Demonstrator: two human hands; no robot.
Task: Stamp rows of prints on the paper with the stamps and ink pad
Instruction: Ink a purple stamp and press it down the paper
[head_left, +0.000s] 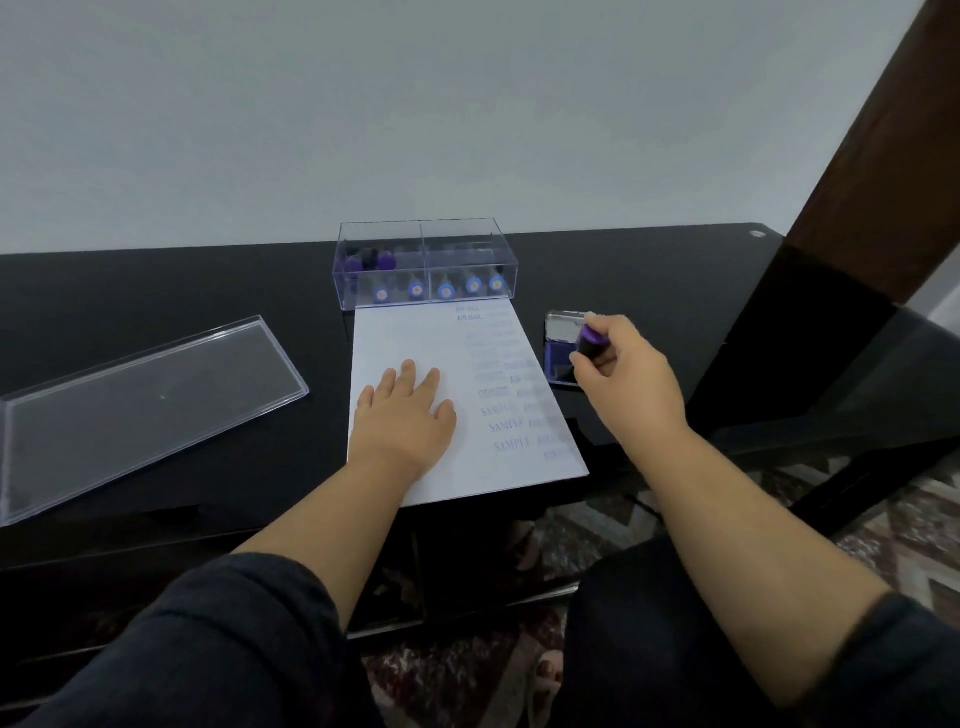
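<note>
The right hand (618, 374) grips a purple stamp (591, 343) with curled fingers. It holds the stamp over the open ink pad (558, 358), which sits on the black table (156, 291) just beside the right edge of the paper (410, 332). I cannot tell if the stamp face is touching the ink.

The left hand (408, 410) lies flat on the paper with its fingers straight. It presses the paper down so it will not slide.

The paper has blue prints down its right side. Some say AIR MAIL and some say SAMPLE. The left part of the paper is bare. So it looks like the job is partly done, and the step now seems to be putting ink on the stamp.

To do this well, press the stamp straight down on the blue part of the pad, not tilted, so the whole face gets ink. A soft dab should do. Then lift it straight up and carry it to a bare spot next to the last row. Keep the left hand flat on the paper, but away from the wet prints so they do not smear.

More stamps (444, 291) wait in the clear box (363, 239) that touches the top of the paper. The box lid (145, 400) lies well apart on the left.
</note>
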